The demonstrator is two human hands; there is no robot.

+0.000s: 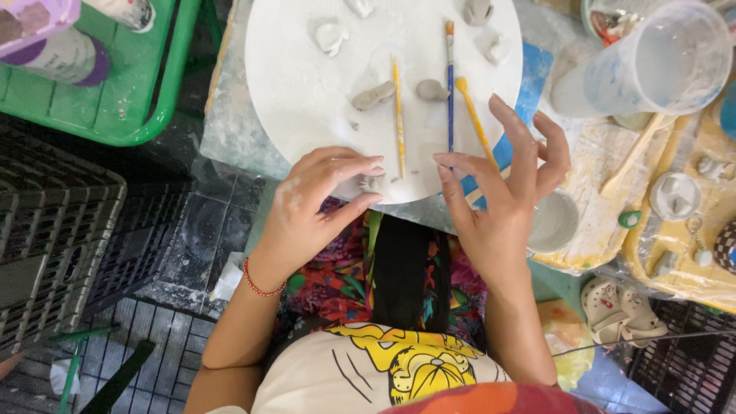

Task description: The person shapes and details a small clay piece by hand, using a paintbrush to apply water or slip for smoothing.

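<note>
Nearest, the left hand (pixel 318 201) rests at the near edge of the round white board (pixel 291 100), its thumb and fingers narrowed around a small grey clay lump (pixel 373 183); they seem to pinch it, though the fingers hide most of the contact. Just to the right, the right hand (pixel 502 192) hovers with its fingers spread wide and loosely curled, holding nothing, its forefinger tip close to the near end of the blue-handled brush (pixel 450 84). The lump lies between the two hands, nearer the left.

Farther out, a yellow stick tool (pixel 398 115) and a yellow brush (pixel 473 115) flank the blue one, with two grey clay pieces (pixel 373 96) beside them. Far right stands a clear plastic cup (pixel 675 57).
</note>
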